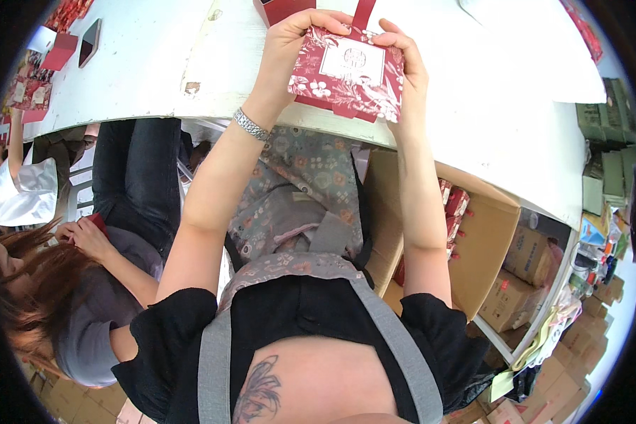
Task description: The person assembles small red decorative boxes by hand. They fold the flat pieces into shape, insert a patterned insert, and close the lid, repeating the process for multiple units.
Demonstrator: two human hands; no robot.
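Note:
Between my hands, over the near edge of the white table, is a red gift box (311,69) with white floral print and a pale square label. My left hand (298,30) grips its upper left edge, fingers bent over the top. My right hand (407,60) holds the right side, its thumb and fingers at the upper right corner. A red strap (363,13) stands up from the box's far edge between my hands. Red flaps show under the near edge. Another dark red box (284,10) sits just beyond my left hand, partly cut off by the frame.
An open cardboard carton (482,247) with red printed boxes stands below the table at my right. A phone (90,42) and more red boxes (32,93) lie on the table's left. A seated co-worker (95,297) is close at my left. Stacked cartons (555,367) fill the far right.

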